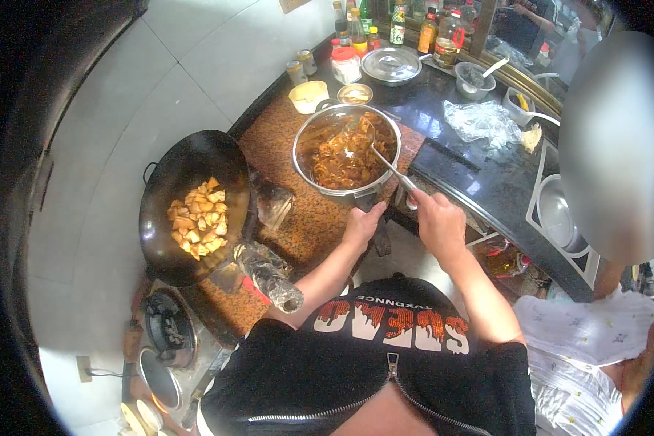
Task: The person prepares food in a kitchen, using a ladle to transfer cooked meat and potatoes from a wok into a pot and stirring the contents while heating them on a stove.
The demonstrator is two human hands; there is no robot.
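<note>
My right hand [441, 223] is closed around the handle of a metal ladle [391, 166]. The ladle's bowl is down in a stew of brown chunks in sauce [346, 161], inside a round stainless-steel pot [296, 158]. At the pot's near side, my left hand [364, 224] grips its long black handle [381, 240]. The pot stands on a brown speckled stone counter [316, 212]. To its left, a large black wok [196, 155] holds pale browned chunks [199, 220] in some liquid. A dark, worn wrapped handle [272, 283] juts from the wok towards me.
A cream tub [309, 97], a small bowl [355, 94], a red-lidded jar [346, 64], a metal lid [391, 65] and several bottles [398, 24] stand behind the pot. Crumpled clear plastic [482, 122] lies on the dark counter [447, 169]. At right is another person in white clothing [577, 338].
</note>
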